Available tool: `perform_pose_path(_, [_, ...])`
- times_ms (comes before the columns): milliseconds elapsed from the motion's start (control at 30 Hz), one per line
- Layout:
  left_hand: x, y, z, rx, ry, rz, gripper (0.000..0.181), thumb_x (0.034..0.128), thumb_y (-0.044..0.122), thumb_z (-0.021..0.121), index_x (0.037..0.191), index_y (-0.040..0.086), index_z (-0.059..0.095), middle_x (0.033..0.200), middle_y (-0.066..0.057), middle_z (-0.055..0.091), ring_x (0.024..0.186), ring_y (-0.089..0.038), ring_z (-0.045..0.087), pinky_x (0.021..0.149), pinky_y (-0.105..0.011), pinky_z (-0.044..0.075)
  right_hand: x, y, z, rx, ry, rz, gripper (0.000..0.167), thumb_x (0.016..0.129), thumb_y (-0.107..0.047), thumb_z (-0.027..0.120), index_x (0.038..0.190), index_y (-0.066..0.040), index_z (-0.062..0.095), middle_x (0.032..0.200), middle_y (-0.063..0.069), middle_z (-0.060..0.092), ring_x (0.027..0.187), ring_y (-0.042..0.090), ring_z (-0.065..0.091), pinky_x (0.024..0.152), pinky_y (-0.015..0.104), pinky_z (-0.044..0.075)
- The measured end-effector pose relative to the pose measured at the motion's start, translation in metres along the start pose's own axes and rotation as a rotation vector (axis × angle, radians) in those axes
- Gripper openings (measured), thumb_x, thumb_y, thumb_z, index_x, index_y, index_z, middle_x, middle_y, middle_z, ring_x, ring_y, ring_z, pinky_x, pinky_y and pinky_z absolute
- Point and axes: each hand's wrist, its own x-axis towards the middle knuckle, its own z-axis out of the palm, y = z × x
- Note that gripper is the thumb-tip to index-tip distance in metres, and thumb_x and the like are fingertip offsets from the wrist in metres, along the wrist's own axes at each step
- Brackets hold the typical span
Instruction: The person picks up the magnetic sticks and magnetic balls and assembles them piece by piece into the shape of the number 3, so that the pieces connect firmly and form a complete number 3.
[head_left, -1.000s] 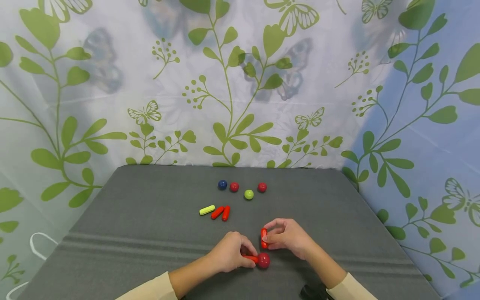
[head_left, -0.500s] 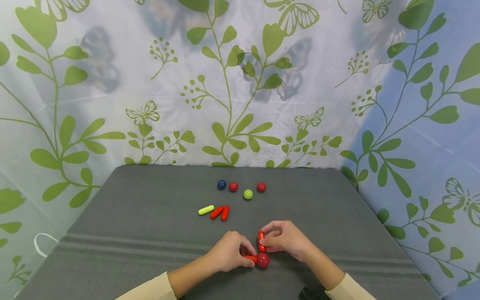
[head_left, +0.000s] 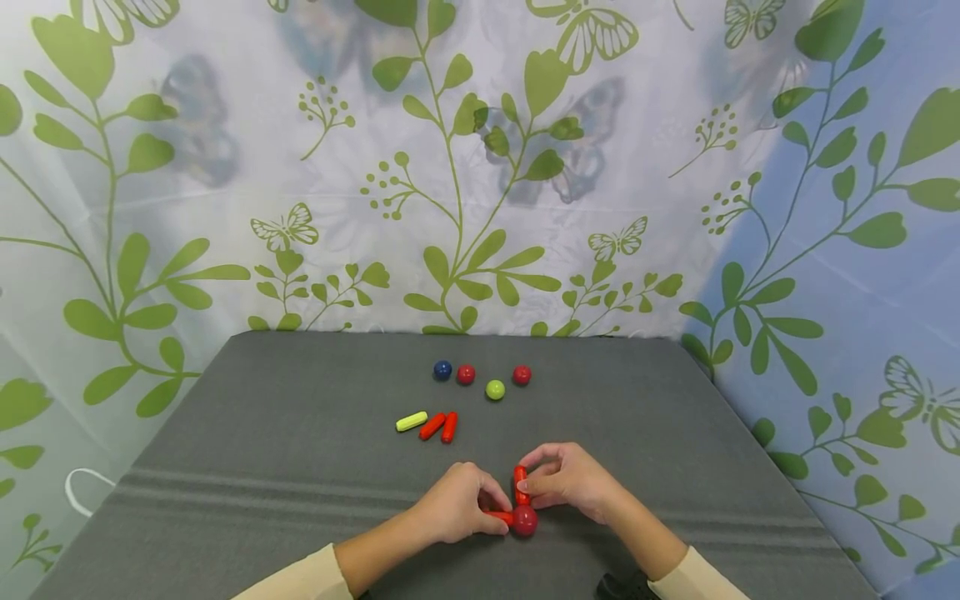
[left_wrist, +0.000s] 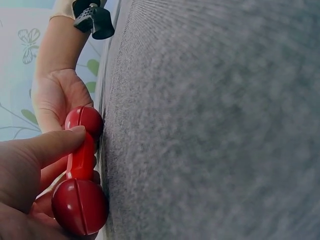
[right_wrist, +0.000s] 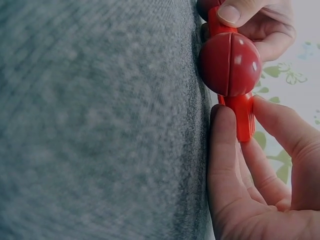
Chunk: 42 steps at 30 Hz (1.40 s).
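Observation:
My left hand (head_left: 463,504) pinches a red stick (left_wrist: 80,162) that has a dark red ball at each end. The nearer ball (left_wrist: 80,207) in the left wrist view is hidden under my hand in the head view. At the stick's right end, the other red ball (head_left: 525,521) rests on the grey cloth. Between thumb and fingers, my right hand (head_left: 573,483) holds a second red stick (head_left: 521,485), pointing away from me. Its near end meets that ball (right_wrist: 230,65) in the right wrist view; whether it is joined I cannot tell.
Farther back lie a yellow stick (head_left: 412,422) and two red sticks (head_left: 432,427). Behind them sit a blue ball (head_left: 442,370), two red balls (head_left: 466,374) and a green ball (head_left: 495,390). A leaf-patterned curtain (head_left: 337,250) borders the grey table (head_left: 300,417).
My right hand has brought its red stick slightly toward me and left, closing the gap to the ball. The left hand keeps its hold, nearly still.

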Motion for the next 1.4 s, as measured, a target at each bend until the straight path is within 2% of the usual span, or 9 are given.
perform_pose_path(467, [0.0017,0.0063,0.0017,-0.012,-0.001,0.005,0.014,0.0787,0.014,0.089,0.09,0.015,0.08,0.068,0.013,0.064,0.059,-0.001,0.054,0.056,-0.018,0.048,-0.0012,-0.0002,0.0013,-0.025,0.007,0.005,0.044,0.087,-0.011,0.081,0.122,0.006,0.062,0.098,0.014,0.077,0.085,0.023,0.076,0.079,0.044,0.063])
perform_pose_path(767, [0.0058,0.0077,0.0071,0.022,0.042,0.061,0.015,0.0781,0.014,0.09,0.09,0.014,0.081,0.07,0.013,0.067,0.062,0.003,0.055,0.06,-0.016,0.049,-0.0017,-0.0004,0.0005,-0.03,0.01,-0.028,0.042,0.087,-0.009,0.081,0.121,0.008,0.062,0.096,0.013,0.077,0.084,0.023,0.076,0.078,0.043,0.063])
perform_pose_path(1033, [0.0084,0.0082,0.0092,0.033,0.057,0.055,0.019,0.077,0.014,0.091,0.093,0.014,0.082,0.069,0.013,0.068,0.062,0.003,0.056,0.059,-0.016,0.048,-0.0007,-0.0003,-0.0012,-0.055,0.023,-0.036,0.038,0.088,-0.008,0.08,0.119,0.007,0.064,0.095,0.012,0.077,0.084,0.023,0.075,0.078,0.043,0.063])
perform_pose_path(1400, [0.0075,0.0055,0.0098,-0.021,0.057,0.039,0.022,0.0746,0.015,0.093,0.094,0.017,0.083,0.066,0.012,0.066,0.06,0.001,0.054,0.053,-0.018,0.044,-0.0005,-0.0018,-0.0004,-0.073,0.029,-0.026,0.037,0.088,-0.01,0.08,0.118,0.006,0.066,0.098,0.013,0.076,0.083,0.023,0.075,0.078,0.042,0.063])
